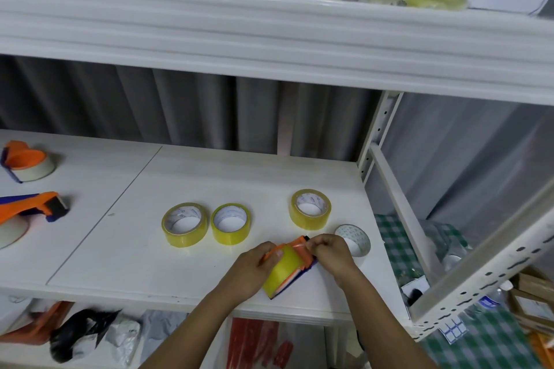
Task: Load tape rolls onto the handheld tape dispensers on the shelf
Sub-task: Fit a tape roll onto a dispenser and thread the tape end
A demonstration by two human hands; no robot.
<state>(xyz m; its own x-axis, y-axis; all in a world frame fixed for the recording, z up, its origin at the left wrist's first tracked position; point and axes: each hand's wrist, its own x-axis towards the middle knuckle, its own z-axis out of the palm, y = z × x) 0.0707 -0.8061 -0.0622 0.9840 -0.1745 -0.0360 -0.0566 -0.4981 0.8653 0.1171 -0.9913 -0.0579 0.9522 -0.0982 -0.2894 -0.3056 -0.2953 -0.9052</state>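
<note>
Glossy yellow tape rolls (185, 224), matt shelf (120, 249)

Three tape rolls (230, 224) in a row on the shelf (120, 249), behind the held dispenser (287, 266).

From my seat I see a white metal shelving unit (269, 39), its upper beam crossing at twelve o'clock. A grey corrugated wall (180, 105) runs behind it. At three o'clock stands a perforated upright post (379, 135). Down at five o'clock lies green checked cloth (491, 344). The light is flat and even, the shadows soft.
</note>
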